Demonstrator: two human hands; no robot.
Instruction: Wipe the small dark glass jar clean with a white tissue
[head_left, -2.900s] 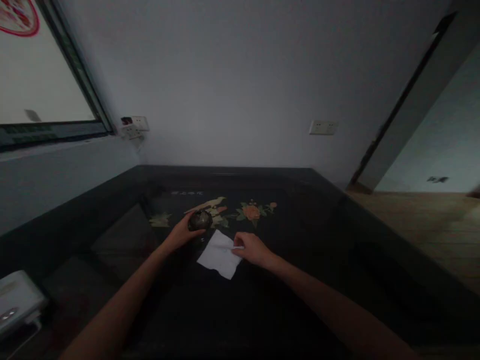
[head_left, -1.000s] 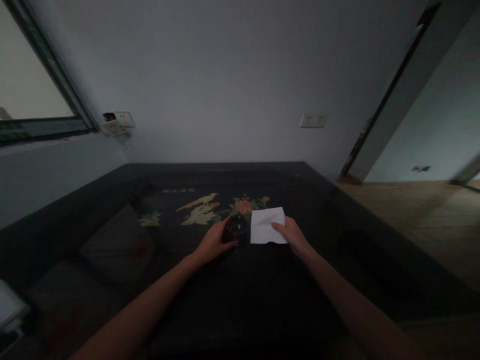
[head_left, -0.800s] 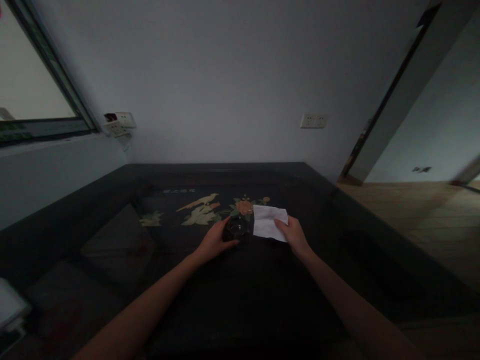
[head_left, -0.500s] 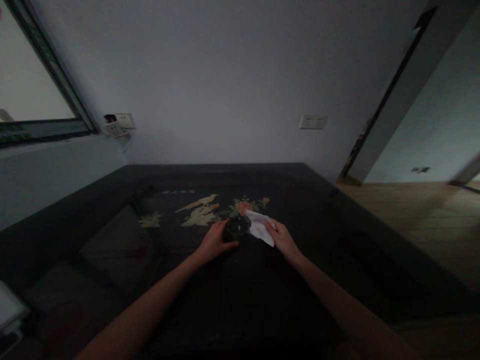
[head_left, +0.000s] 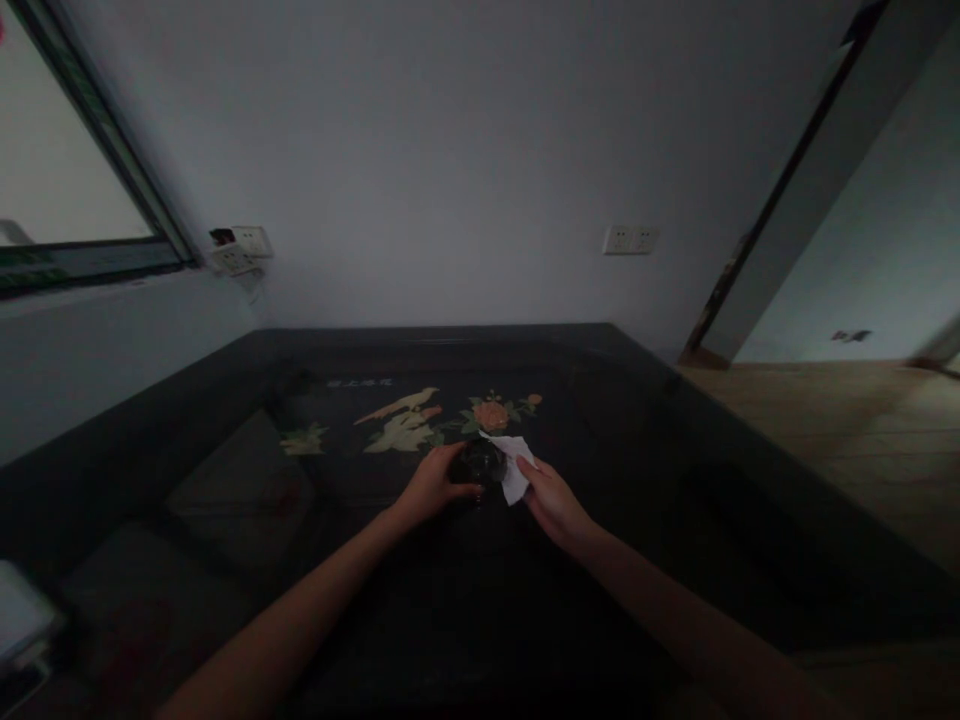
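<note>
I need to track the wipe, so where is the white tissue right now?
In the head view, the white tissue is in the right hand, just right of the dark glass bowl that the left hand holds.

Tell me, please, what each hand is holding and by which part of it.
The left hand grips the dark round dish by its left side; the right hand holds the white sheet by its right edge.

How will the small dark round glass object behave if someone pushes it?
The small dark round glass object would probably slide, as the black tabletop looks smooth and glossy. Being low and wide, it seems unlikely to tip.
</note>
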